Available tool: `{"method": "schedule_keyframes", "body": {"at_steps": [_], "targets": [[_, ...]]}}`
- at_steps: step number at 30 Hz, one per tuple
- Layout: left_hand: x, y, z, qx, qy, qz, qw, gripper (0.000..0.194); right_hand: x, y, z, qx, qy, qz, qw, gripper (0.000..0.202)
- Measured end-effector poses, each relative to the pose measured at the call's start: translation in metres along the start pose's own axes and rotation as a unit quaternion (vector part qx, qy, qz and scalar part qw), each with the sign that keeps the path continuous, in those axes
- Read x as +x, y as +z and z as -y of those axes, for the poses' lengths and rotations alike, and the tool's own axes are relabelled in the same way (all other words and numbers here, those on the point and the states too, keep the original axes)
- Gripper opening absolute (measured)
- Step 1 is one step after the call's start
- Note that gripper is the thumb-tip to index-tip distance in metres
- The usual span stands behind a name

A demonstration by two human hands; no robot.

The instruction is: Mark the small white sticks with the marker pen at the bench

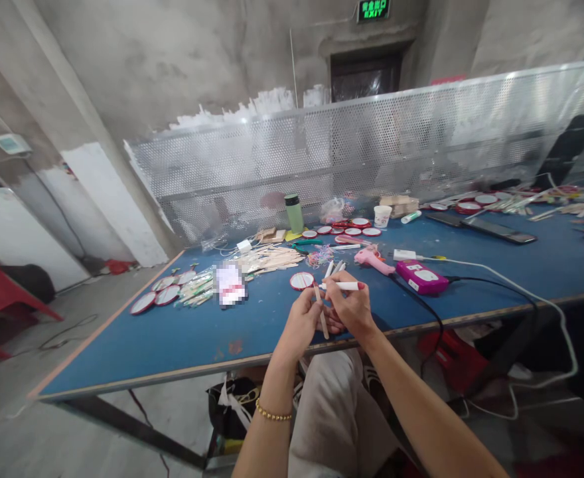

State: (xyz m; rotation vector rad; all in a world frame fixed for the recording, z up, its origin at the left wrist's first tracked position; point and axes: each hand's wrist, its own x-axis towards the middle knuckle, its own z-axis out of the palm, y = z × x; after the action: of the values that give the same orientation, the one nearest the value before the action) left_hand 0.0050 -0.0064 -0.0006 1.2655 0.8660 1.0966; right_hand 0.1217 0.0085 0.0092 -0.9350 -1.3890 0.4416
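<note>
Near the table's front edge, my left hand (302, 320) is closed on a flat wooden craft stick (324, 320), which slants across the fingers. My right hand (352, 309) grips a white marker pen (344, 286) with a red end, its other end close to the top of the stick. Just beyond my hands lies a round white disc with a red rim (302, 281); I cannot tell whether the stick touches it. Several white pens (332, 268) lie behind my right hand. A pink hot glue gun (373, 258) rests to the right of them.
On the blue table (172, 352) are loose wooden sticks (279, 257), red-rimmed discs (166, 295), a green bottle (294, 214), a paper cup (382, 216) and a purple box (421, 277) with cables. A perforated metal screen (252, 166) stands along the back.
</note>
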Motion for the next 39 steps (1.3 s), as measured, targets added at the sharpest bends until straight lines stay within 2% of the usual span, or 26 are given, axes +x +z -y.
{"method": "schedule_keyframes", "body": {"at_steps": [8,15,24,33,39], "targets": [[-0.0007,0.0005,-0.0015,-0.003,-0.002,0.000,1.000,0.037,-0.0009,0.0001,-0.0005,0.009,-0.023,-0.004,1.000,0.022],[-0.0022,0.0015,-0.0037,-0.007,0.004,0.000,1.000,0.035,-0.0032,0.0016,-0.0016,0.023,0.011,0.014,1.000,0.022],[-0.0017,0.0019,-0.0036,0.007,-0.001,-0.001,1.000,0.040,-0.0023,0.0013,-0.0022,0.017,0.005,0.021,1.000,0.023],[-0.0022,0.0029,-0.0042,0.010,0.002,-0.003,1.000,0.036,-0.0018,0.0026,-0.0041,0.008,0.003,0.024,1.000,0.022],[-0.0001,0.0006,-0.0004,0.003,0.000,0.002,1.000,0.038,-0.0021,0.0006,-0.0001,0.020,0.003,0.003,1.000,0.022]]}}
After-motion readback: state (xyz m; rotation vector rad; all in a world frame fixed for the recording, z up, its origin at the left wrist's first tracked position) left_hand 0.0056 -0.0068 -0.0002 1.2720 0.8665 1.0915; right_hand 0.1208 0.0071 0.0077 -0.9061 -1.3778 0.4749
